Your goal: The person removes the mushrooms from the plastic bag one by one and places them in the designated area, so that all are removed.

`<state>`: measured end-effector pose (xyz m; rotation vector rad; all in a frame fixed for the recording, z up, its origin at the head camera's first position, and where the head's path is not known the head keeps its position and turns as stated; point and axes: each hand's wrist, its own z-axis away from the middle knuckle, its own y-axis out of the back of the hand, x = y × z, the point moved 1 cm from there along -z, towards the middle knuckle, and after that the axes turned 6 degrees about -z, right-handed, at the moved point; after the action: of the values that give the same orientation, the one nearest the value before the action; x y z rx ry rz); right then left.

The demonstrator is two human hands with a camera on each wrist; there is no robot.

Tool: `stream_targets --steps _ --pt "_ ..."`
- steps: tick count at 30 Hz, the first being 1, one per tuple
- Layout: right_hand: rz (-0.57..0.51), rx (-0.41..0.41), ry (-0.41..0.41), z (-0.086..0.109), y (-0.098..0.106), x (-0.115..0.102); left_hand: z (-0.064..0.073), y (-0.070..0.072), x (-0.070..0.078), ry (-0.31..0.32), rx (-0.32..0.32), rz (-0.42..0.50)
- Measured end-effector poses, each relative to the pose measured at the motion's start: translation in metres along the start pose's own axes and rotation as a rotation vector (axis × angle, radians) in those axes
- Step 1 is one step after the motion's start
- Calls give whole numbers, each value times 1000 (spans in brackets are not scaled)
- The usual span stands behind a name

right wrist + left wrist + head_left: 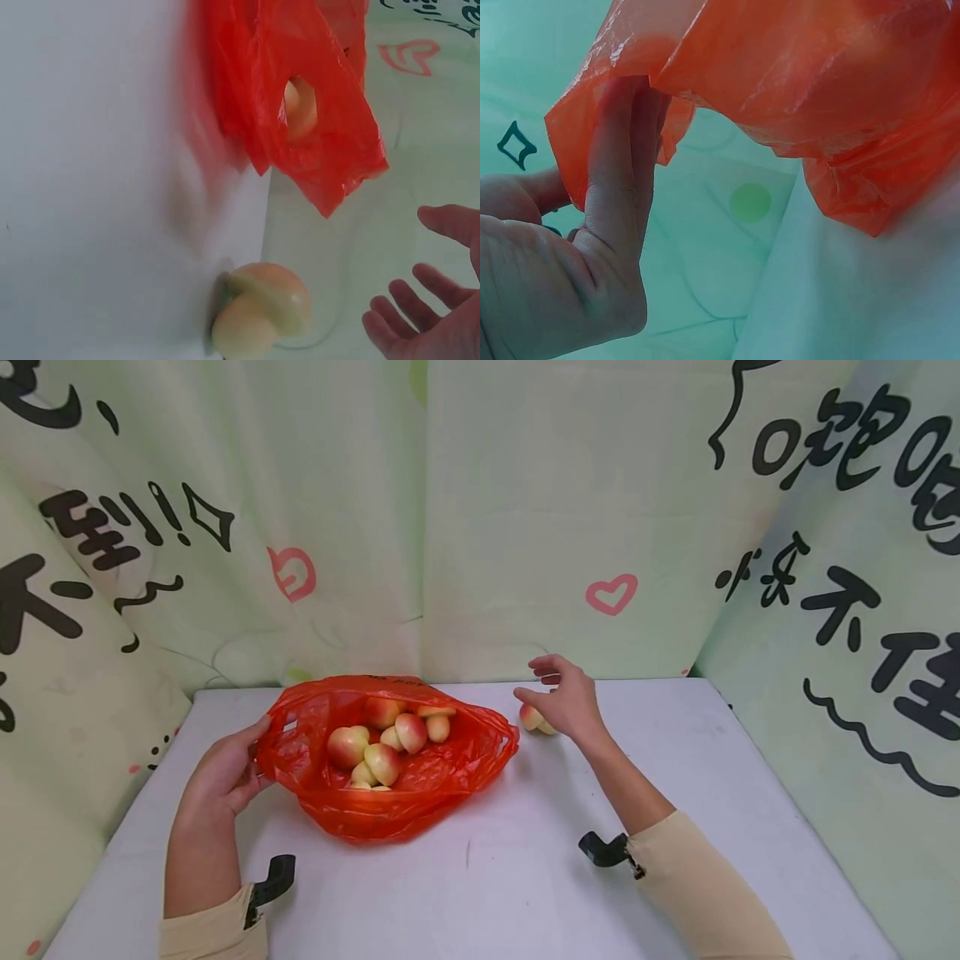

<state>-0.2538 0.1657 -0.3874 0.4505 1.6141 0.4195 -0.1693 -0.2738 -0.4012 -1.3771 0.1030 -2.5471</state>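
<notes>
A red plastic bag (405,814) lies with its mouth spread wide on the table, and several toy mushrooms (411,732) with red-and-yellow caps sit inside it. My left hand (225,772) holds the bag's left edge between thumb and fingers; in the left wrist view the fingertips go behind the film. Right of the bag, one more toy mushroom (262,307) lies on its side near the table's back edge. My right hand (567,697) hovers beside and above that mushroom, fingers spread and holding nothing, hiding part of it in the head view.
A white-covered table (480,893) carries everything. A pale green curtain (517,527) with black lettering and pink hearts surrounds its back and sides. Black wrist mounts (603,850) stick out from both beige sleeves (697,885).
</notes>
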Motion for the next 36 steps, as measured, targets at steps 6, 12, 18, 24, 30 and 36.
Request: stream_targets --steps 6,12,18,24,30,36 --pt "-56 41 77 7 -6 -13 0 0 0 3 -7 -9" --pt "-116 26 141 13 -11 -24 0 0 -1 8 -9 1" --pt "-170 -21 186 18 -14 -32 -3 -2 -2 3 -9 -4" --pt "-199 -71 209 21 -24 -35 -2 0 -4 13 -7 -13" --pt "-244 -142 245 25 -38 -37 -2 2 -6 6 -19 -11" --pt "-268 -219 237 29 -54 -41 -3 2 -6 1 -26 -9"
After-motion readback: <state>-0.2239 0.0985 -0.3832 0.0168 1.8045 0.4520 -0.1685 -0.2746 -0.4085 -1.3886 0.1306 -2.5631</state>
